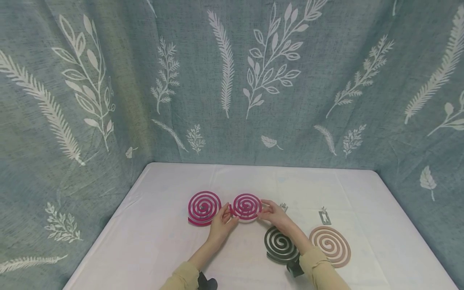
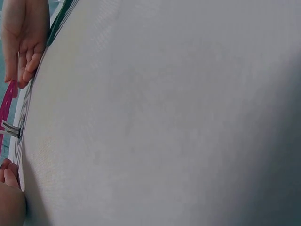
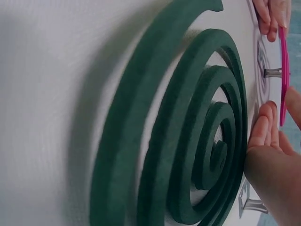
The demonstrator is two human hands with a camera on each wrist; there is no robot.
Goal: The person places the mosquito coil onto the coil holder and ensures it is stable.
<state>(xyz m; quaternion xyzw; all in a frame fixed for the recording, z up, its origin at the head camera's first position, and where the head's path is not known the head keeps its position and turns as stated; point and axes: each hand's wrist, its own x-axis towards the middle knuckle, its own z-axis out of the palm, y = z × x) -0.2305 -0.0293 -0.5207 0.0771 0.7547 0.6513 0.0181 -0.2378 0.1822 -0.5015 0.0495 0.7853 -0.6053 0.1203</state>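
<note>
Both my hands hold a magenta mosquito coil [image 1: 246, 195] at its opposite sides, level above the white table. My left hand [image 1: 220, 227] pinches the coil's outer end on the left. On the right rim, my right hand [image 1: 277, 215] holds the edge between thumb and fingers. Under the coil's middle, a small metal stand [image 3: 273, 73] shows in the right wrist view. The left wrist view catches the same metal stand [image 2: 11, 129] between the two hands. Left of my left hand lies a second magenta coil [image 1: 193, 195].
A dark green coil [image 3: 160, 127] lies beneath my right forearm, beside a tan coil [image 1: 347, 245]. Behind the tan coil lies a flat metal stand [image 1: 324, 216]; another metal stand [image 1: 284, 207] is partly behind my right hand. Leaf-patterned curtains [image 1: 232, 137] hang around the white table [image 1: 163, 189].
</note>
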